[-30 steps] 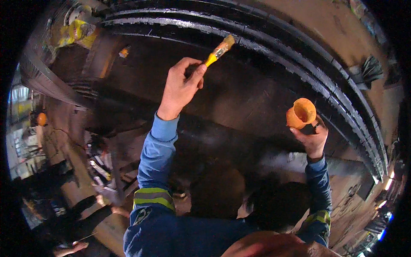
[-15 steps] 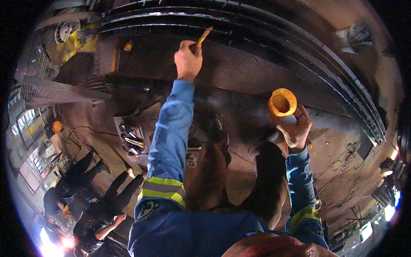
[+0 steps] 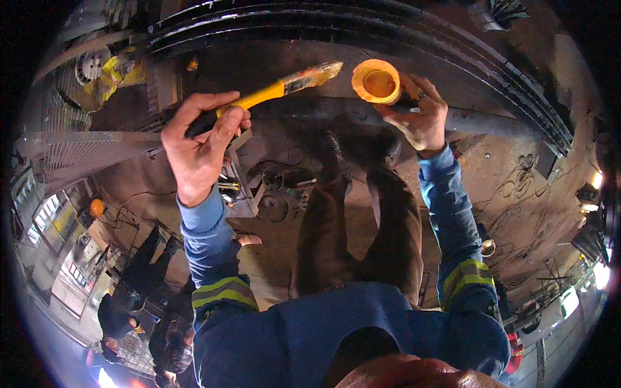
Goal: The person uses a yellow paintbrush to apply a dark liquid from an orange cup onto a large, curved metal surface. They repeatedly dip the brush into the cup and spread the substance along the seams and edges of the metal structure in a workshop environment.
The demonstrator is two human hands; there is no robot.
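Black metal rails (image 3: 493,68) curve across the top of our view, beyond both hands. Our right hand (image 3: 422,118), partly curled, grips an orange cup (image 3: 359,79) with its mouth toward us. Our left hand (image 3: 202,143) pinches a yellow-handled brush (image 3: 266,94) between thumb and fingers, its bristles (image 3: 326,72) near the cup but apart from it. We judge this a brush-loading step; dipping would call for steering those bristles over the mouth.

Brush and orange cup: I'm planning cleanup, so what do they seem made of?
Brush: smooth yellow handle, probably plastic or painted wood; band, apparently metal from its greyish shine; bristles, streaked tan, fibre type unclear.

Orange cup: possibly plastic, given its thin round rim; its blotchy, perhaps paint-coated surface leaves that open.
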